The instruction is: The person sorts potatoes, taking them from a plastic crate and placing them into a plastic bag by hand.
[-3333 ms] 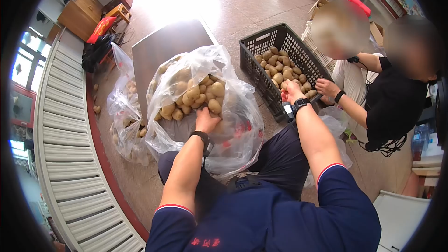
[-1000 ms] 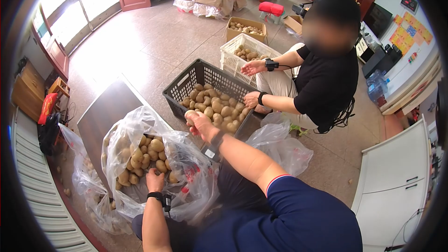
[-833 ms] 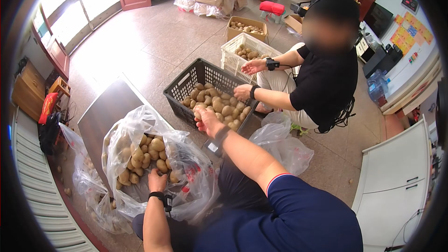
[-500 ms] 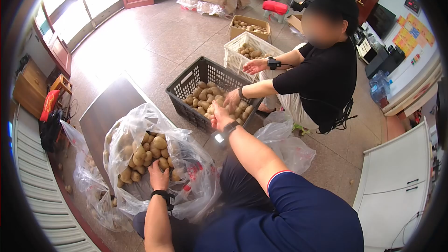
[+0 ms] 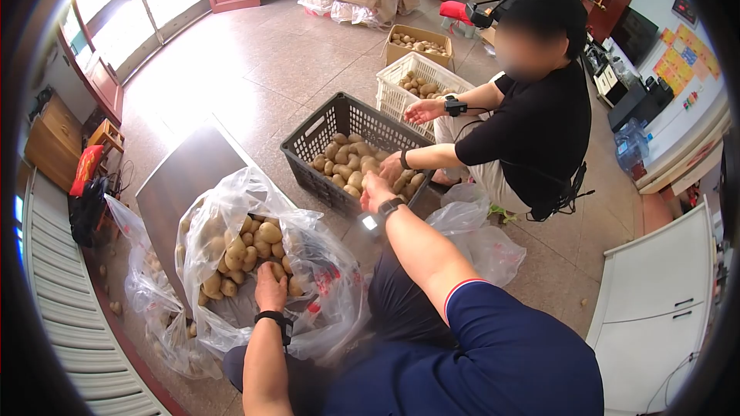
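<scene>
since a second ago the right hand has reached further over the black crate, close to a co-worker's hand; whether its fingers pinch anything, i can't tell. the left hand curls its fingers against a potato inside the clear bag, grip unclear. more potatoes lie in bag and crate: likely firm, dense, dusty-slick, bruisable, best cupped round the middle.
</scene>
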{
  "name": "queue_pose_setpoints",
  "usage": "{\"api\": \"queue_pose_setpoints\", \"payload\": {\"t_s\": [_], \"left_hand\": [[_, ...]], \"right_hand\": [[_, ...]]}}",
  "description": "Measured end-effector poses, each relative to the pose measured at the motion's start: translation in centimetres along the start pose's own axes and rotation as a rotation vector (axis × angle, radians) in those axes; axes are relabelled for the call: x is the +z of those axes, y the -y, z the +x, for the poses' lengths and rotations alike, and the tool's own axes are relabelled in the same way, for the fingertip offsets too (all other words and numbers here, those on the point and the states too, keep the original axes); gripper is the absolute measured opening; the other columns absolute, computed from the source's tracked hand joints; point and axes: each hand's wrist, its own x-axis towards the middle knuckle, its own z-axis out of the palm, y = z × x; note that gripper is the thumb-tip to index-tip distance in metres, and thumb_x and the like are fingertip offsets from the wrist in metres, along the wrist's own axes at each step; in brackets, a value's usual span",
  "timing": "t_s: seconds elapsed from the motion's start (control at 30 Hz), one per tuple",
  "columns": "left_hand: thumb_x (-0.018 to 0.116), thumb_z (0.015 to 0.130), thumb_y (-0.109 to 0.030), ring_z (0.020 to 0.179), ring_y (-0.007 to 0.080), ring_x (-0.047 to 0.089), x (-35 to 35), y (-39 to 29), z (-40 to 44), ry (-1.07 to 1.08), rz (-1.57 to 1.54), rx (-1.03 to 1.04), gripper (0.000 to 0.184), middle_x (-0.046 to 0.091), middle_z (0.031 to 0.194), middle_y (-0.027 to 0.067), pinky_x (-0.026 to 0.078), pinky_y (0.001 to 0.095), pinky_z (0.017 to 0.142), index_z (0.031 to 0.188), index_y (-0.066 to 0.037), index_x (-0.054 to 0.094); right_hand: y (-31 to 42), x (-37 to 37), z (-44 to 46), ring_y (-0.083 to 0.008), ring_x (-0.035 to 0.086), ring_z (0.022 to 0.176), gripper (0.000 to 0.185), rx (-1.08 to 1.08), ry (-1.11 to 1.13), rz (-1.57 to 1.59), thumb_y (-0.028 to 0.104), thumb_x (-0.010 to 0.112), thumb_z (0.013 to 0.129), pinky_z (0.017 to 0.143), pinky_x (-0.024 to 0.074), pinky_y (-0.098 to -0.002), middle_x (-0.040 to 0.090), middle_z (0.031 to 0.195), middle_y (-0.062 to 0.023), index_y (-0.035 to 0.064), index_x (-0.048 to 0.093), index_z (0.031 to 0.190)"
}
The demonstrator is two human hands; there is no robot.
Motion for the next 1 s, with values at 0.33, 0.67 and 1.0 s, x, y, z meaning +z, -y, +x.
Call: {"api": "queue_pose_setpoints", "payload": {"t_s": [0.33,0.67,1.0], "left_hand": [[0.066,0.074,-0.008,0.112,0.0417,0.055,0.4,0.2,-0.2,0.061,0.016,-0.011,0.057,0.053,0.12,0.0199,0.048,0.0454,0.093,0.129,-0.011,0.05],[0.067,0.075,-0.015,0.112,0.0425,0.057,-0.3,-0.3,-0.3,0.177,0.048,-0.098,0.059,0.053,0.123,0.0213,0.049,0.0472,0.093,0.131,-0.013,0.049],[0.065,0.073,-0.017,0.102,0.0437,0.058,1.4,1.8,1.6,-0.084,-0.124,-0.118,0.053,0.057,0.112,0.027,0.047,0.0449,0.094,0.122,0.0,0.054]], "right_hand": [[-0.1,-0.3,0.7,-0.0247,0.052,0.061,0.023,0.018,-0.09,0.048,0.033,0.043,0.094,0.057,0.0429,-0.0437,0.051,0.075,-0.0076,0.0125,0.054,0.097],[-0.9,1.0,-1.2,-0.0213,0.057,0.066,0.027,-0.174,-0.005,-0.071,0.036,0.048,0.096,0.058,0.0441,-0.0389,0.055,0.092,-0.0066,0.0115,0.056,0.104],[-2.4,3.6,-4.9,-0.0149,0.059,0.054,0.033,-0.61,0.213,-0.44,0.035,0.059,0.094,0.052,0.0482,-0.0298,0.064,0.08,-0.006,0.0041,0.062,0.105]]}}
